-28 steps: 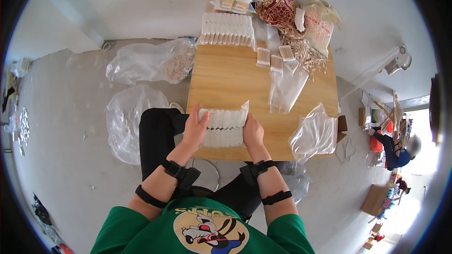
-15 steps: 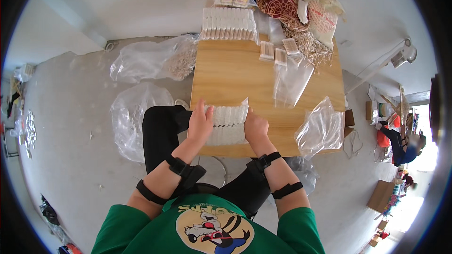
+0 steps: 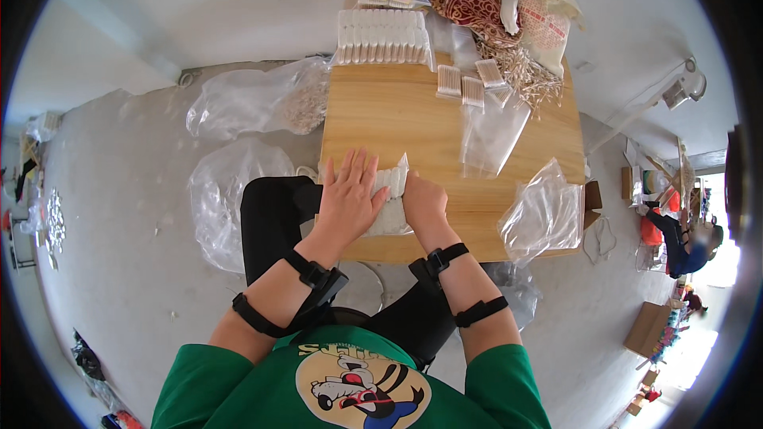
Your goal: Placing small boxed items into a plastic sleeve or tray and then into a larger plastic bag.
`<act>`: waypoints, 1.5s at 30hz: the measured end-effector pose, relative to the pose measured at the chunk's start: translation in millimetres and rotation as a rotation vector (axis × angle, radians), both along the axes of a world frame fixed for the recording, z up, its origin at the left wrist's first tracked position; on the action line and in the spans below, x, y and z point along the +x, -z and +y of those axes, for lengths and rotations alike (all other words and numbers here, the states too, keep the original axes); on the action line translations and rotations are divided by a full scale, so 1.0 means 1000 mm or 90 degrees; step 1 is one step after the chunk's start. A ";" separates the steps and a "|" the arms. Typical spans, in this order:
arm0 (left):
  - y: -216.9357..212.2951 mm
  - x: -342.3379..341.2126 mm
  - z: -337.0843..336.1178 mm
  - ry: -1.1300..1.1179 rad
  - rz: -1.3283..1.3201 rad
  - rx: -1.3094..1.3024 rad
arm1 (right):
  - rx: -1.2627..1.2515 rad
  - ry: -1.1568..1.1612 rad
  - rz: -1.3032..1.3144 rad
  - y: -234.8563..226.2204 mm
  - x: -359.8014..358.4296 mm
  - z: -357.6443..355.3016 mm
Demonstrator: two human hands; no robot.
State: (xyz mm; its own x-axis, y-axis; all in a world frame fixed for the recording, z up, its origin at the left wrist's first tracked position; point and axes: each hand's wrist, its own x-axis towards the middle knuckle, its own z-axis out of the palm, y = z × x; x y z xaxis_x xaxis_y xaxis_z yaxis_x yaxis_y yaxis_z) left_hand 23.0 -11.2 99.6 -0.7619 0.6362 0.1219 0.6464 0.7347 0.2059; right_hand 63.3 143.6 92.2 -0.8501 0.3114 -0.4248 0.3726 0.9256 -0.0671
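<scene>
- Clear plastic bag of white bundles (image 3: 389,218): on the pale wooden worktop (image 3: 389,119), by its near edge.
- Left hand (image 3: 346,195): fingers spread flat over the bag.
- Right hand (image 3: 427,204): fingers curled at the bag's right end; gripping or not, cannot tell.

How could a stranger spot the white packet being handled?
Find the wooden table, then its edge nearest the green shirt. There lies the white packet, the left hand spread over it, right hand at its right end. Unlike the white packs at the far edge, hands touch it.
</scene>
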 end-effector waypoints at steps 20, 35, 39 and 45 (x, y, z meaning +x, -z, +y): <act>0.001 0.032 0.019 0.058 -0.041 0.056 | -0.064 0.031 0.047 0.017 0.023 -0.010; -0.003 0.038 0.006 -0.003 -0.024 0.017 | -0.052 0.016 0.079 0.032 0.025 -0.021; 0.014 0.042 -0.001 0.002 -0.004 0.041 | -0.045 0.019 0.085 0.029 0.024 -0.022; 0.001 0.052 -0.043 -0.020 0.016 0.045 | -0.016 0.059 0.068 0.025 0.025 -0.028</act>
State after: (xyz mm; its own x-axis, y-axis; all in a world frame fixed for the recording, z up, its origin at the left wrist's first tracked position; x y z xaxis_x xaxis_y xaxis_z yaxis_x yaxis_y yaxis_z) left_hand 74.9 -53.8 98.2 -0.7773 0.6012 0.1852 0.6290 0.7390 0.2413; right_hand 88.3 115.1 66.8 -0.8593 0.3807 -0.3417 0.4456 0.8851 -0.1344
